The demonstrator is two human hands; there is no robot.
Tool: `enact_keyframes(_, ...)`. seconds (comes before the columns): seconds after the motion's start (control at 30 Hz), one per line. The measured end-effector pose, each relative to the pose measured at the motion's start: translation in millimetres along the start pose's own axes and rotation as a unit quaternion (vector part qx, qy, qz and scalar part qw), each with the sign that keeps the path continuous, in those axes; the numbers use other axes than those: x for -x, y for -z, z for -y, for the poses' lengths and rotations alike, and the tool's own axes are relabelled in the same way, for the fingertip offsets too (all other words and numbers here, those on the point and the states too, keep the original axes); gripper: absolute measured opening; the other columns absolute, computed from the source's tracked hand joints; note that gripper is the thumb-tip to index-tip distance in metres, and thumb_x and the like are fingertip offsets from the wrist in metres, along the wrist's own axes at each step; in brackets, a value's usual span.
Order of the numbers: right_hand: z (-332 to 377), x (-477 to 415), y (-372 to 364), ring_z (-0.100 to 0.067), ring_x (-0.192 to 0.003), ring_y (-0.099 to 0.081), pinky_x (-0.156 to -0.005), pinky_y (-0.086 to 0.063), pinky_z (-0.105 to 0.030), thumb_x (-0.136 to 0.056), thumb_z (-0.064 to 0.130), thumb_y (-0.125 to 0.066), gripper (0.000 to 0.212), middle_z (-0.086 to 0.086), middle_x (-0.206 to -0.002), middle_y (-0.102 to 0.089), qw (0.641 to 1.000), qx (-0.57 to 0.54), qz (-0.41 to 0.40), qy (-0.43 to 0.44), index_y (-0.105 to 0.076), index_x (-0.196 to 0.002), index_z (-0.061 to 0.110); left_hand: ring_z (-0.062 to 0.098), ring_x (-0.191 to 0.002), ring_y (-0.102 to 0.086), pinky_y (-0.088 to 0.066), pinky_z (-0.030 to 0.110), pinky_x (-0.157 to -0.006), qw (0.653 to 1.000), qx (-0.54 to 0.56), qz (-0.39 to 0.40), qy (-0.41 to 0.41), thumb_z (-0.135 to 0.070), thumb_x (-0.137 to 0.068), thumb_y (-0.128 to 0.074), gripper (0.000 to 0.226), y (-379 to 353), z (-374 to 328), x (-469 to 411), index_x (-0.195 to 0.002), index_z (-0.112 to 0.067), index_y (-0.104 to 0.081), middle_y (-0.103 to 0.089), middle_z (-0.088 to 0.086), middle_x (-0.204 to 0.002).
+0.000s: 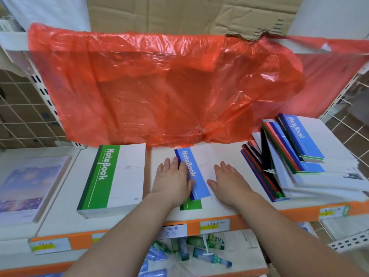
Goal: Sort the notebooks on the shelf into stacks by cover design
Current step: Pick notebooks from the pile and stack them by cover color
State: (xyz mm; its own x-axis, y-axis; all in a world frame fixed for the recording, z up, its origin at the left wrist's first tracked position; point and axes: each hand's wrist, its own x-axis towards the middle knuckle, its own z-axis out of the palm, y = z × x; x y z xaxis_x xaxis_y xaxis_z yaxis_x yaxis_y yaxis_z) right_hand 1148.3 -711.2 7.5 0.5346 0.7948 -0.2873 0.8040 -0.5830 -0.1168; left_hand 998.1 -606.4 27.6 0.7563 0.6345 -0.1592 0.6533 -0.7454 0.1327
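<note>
A blue-banded notebook lies in the middle of the shelf on top of a green-banded one whose lower edge peeks out. My left hand rests flat on the blue notebook's left edge, fingers straight. On its white cover, a little to the right, my right hand lies flat too. A neat stack of green-banded notebooks sits to the left. At the right is a messy pile of mixed notebooks with blue, red, green and black spines, a blue one on top.
A red plastic sheet hangs over the shelf's back. Purple-sky notebooks lie at the far left. The shelf's orange front edge carries price labels. Below it, a lower shelf holds several small green and blue items.
</note>
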Motion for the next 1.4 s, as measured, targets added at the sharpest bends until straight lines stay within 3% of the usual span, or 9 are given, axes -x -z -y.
enact_keyframes(0.33,36,5,-17,-0.035,-0.148,0.001,-0.117,-0.011,-0.055,-0.085,0.073,-0.036,0.096,-0.015,-0.161,-0.001,0.998,0.007,0.05,0.043,-0.01,-0.153,0.01,0.038,-0.149,-0.012,-0.014,0.046,-0.122,0.999,0.017,-0.003,0.038,-0.049,-0.1,-0.039,0.064,-10,0,1,-0.15,-0.012,-0.025,-0.017,0.016,-0.162)
enact_keyframes(0.57,53,12,-11,-0.035,-0.115,-0.046,-0.089,-0.042,-0.039,-0.092,0.031,-0.045,0.048,-0.022,-0.127,-0.05,0.996,0.067,-0.006,0.058,-0.043,-0.128,-0.001,0.039,-0.145,-0.024,-0.022,0.047,-0.119,0.998,0.021,-0.02,0.049,-0.048,-0.099,-0.04,0.056,-16,7,0,-0.139,-0.01,-0.037,-0.03,0.018,-0.156)
enact_keyframes(0.77,45,20,6,-0.035,-0.093,-0.064,-0.063,-0.035,-0.035,-0.095,0.009,-0.041,0.035,-0.016,-0.107,-0.065,0.986,0.062,-0.107,0.113,-0.043,-0.13,0.003,0.033,-0.111,-0.053,-0.044,0.039,-0.089,0.988,0.105,-0.101,0.06,-0.043,-0.101,-0.039,0.036,-8,2,4,-0.108,-0.01,-0.054,-0.061,0.012,-0.114)
enact_keyframes(0.83,46,29,11,-0.037,-0.091,-0.062,-0.064,-0.037,-0.037,-0.097,0.015,-0.038,0.038,-0.017,-0.104,-0.065,0.981,0.025,-0.128,0.146,-0.041,-0.134,0.007,0.034,-0.105,-0.059,-0.046,0.038,-0.084,0.953,0.261,-0.099,0.115,-0.047,-0.101,-0.04,0.043,-1,0,1,-0.107,-0.008,-0.058,-0.065,0.014,-0.108)
enact_keyframes(0.9,49,39,14,-0.041,-0.089,-0.06,-0.067,-0.041,-0.041,-0.097,0.019,-0.039,0.042,-0.019,-0.101,-0.066,0.967,-0.035,-0.142,0.208,-0.042,-0.139,0.012,0.031,-0.098,-0.066,-0.054,0.039,-0.084,0.872,0.458,-0.06,0.164,-0.048,-0.098,-0.046,0.043,5,0,-3,-0.108,-0.008,-0.06,-0.068,0.013,-0.109)
enact_keyframes(0.97,52,45,13,-0.039,-0.088,-0.06,-0.07,-0.047,-0.043,-0.098,0.029,-0.042,0.035,-0.016,-0.099,-0.068,0.949,-0.099,-0.146,0.261,-0.052,-0.129,0.017,0.032,-0.094,-0.068,-0.058,0.044,-0.081,0.831,0.517,-0.062,0.196,-0.032,-0.094,-0.053,0.025,10,1,-3,-0.106,-0.011,-0.057,-0.069,0.014,-0.109)
enact_keyframes(1.13,43,22,-3,-0.033,-0.093,-0.059,-0.076,-0.047,-0.039,-0.101,0.035,-0.035,0.032,-0.011,-0.101,-0.065,0.965,-0.149,-0.148,0.157,-0.057,-0.108,0.013,0.036,-0.105,-0.059,-0.043,0.034,-0.078,0.886,0.39,-0.133,0.214,-0.008,-0.091,-0.043,0.017,28,18,4,-0.107,-0.012,-0.049,-0.063,0.013,-0.117)
enact_keyframes(1.27,52,8,-25,-0.035,-0.123,-0.042,-0.098,-0.036,-0.039,-0.099,0.043,-0.037,0.051,-0.019,-0.128,-0.047,0.997,0.017,-0.043,0.063,-0.048,-0.126,0.002,0.039,-0.099,-0.057,-0.038,0.035,-0.071,0.919,0.292,-0.143,0.224,-0.013,-0.094,-0.042,0.004,34,34,15,-0.097,-0.011,-0.042,-0.061,0.018,-0.113)
enact_keyframes(1.4,71,6,-30,-0.043,-0.144,-0.01,-0.116,-0.018,-0.051,-0.096,0.059,-0.031,0.083,-0.028,-0.156,-0.013,0.999,0.034,0.004,0.005,-0.021,-0.148,-0.005,0.039,-0.094,-0.056,-0.038,0.036,-0.069,0.924,0.268,-0.15,0.228,-0.013,-0.094,-0.041,0.004,37,48,23,-0.098,-0.011,-0.042,-0.061,0.018,-0.111)
